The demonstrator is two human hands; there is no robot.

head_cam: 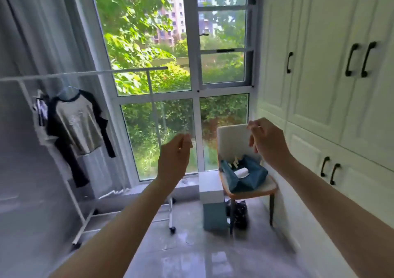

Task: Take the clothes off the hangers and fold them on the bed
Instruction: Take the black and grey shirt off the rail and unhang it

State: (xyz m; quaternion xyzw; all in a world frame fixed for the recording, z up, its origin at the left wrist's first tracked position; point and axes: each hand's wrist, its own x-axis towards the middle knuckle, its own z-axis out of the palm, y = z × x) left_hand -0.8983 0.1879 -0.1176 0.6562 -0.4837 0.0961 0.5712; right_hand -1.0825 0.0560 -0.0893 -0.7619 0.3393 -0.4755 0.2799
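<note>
A grey shirt with dark long sleeves [77,126] hangs on a hanger from the white clothes rack [85,73] at the left. Behind it, further left, a striped garment [41,111] hangs partly hidden. Both my arms are raised in mid-air, well to the right of the hanging clothes. My left hand [174,156] has loosely curled fingers and holds nothing. My right hand [267,141] is also loosely curled and empty, in front of the chair's back. No bed is in view.
A white chair [232,141] by the window carries a teal cloth bag [243,177] with a white item in it. A teal-and-white box [213,205] stands on the floor beside it. White wardrobe doors [319,64] line the right. A grey curtain [32,32] hangs left.
</note>
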